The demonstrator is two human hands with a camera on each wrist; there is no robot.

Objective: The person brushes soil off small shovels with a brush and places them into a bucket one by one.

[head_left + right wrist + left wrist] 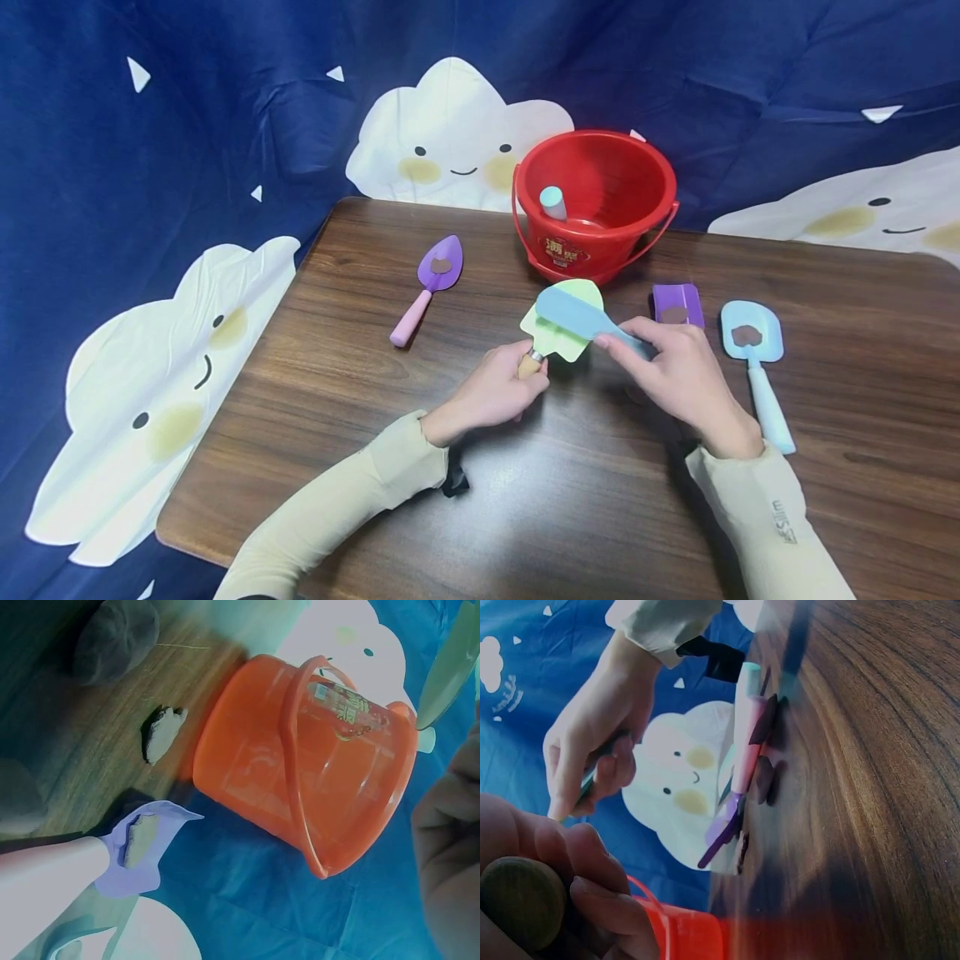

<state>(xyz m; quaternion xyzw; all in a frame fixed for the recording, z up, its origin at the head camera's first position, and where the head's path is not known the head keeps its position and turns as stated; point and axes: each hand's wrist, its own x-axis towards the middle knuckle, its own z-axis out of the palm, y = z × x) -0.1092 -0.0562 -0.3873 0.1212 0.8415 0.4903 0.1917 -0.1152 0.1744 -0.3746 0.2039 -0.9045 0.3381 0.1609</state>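
My left hand (pixel 498 383) grips the wooden handle (pixel 530 364) of a light green toy shovel (pixel 581 292), its blade facing away from me. The rounded handle end (pixel 523 900) shows in the left wrist view. In my right hand (pixel 678 371) I hold a flat blue toy tool (pixel 573 310) with a rounded tip. This blue blade lies across the green one in the head view; whether they touch I cannot tell. Both hands are in front of a red bucket (pixel 555 237), which has a pale blue cylindrical end (pixel 552 200) sticking up inside.
On the left lies a purple trowel (pixel 450 250) with a pink handle and a brown lump on it. Right of the bucket are a purple scoop (pixel 686 300) and a light blue shovel (pixel 765 400), each bearing a brown lump. Behind the wooden table (pixel 300 400) hangs a blue cloud-patterned cloth (pixel 225 125).
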